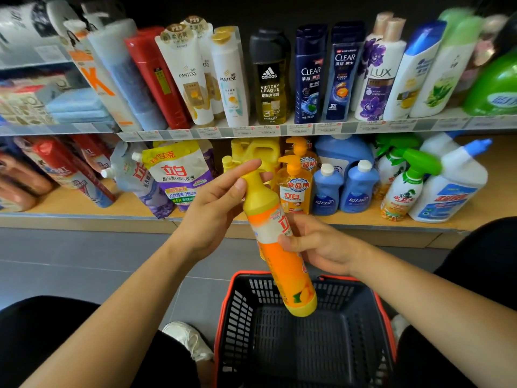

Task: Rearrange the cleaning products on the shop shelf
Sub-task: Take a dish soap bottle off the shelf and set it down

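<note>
The orange detergent bottle (pixel 285 275), tilted above the basket (pixel 237 306) with the left hand (pixel 215 208) pinching its yellow neck and the right hand (pixel 321 245) gripping its middle, would best be stood upright beside the matching pump bottles (pixel 293 189) on the lower shelf (pixel 84 203).

floor (pixel 84 261): grey tiles | basket (pixel 221 317): black, red rim, sits on the floor | shoe (pixel 187 340): white, just left of the basket | trousers (pixel 42 331): black, at both bottom corners | price tags (pixel 268 130): small white slips in a long row, words too blurry to read

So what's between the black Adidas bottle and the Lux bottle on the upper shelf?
Two dark blue Clear bottles, side by side, in the head view.
</note>
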Demonstrator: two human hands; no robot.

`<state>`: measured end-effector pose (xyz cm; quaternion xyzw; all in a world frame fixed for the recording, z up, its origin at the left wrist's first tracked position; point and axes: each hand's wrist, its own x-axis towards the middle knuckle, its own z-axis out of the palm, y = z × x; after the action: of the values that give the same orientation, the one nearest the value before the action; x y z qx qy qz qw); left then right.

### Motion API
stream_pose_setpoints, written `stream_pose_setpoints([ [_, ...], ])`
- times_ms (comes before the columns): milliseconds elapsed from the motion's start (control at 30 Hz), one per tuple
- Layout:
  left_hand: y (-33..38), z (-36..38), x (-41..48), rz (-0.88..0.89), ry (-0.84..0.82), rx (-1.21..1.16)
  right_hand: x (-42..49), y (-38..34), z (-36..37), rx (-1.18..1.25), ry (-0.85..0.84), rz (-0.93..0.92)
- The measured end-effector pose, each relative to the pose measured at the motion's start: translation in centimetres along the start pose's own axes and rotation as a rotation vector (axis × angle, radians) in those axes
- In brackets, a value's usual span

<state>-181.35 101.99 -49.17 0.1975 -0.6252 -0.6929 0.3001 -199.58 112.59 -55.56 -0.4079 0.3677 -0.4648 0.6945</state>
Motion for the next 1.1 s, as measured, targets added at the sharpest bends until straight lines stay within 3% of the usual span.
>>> stream_pose_setpoints([
  [100, -0.4, 0.2, 0.0, 0.037, 0.065, 0.019, 0.1, 0.3, 0.1, -0.109, 0.127, -0.034],
  [200, -0.9, 0.2, -0.1, 0.044, 0.127, 0.057, 0.3, 0.5, 0.2, -0.398, 0.324, -0.153],
  [300, -1.1, 0.2, -0.1, 0.042, 0.133, 0.065, 0.2, 0.6, 0.0, -0.518, 0.393, -0.224],
  [700, -0.5, -0.1, 0.6, 0.037, 0.104, 0.149, 0.6, 1.1, 0.9, -0.007, 0.219, -0.079],
  [900, -1.1, 1.2, 0.1, 0.145, 0.187, 0.351, 1.1, 1.2, 1.7, -0.319, 0.397, -0.176],
  [1000, -1.3, 1.7, 0.0, 0.222, 0.183, 0.498, 1.1, 1.2, 1.4, -0.289, 0.454, -0.223],
  [1100, -0.9, 1.6, 0.2, 0.233, 0.152, 0.455, 0.9, 1.0, 1.0, -0.181, 0.356, -0.22],
])
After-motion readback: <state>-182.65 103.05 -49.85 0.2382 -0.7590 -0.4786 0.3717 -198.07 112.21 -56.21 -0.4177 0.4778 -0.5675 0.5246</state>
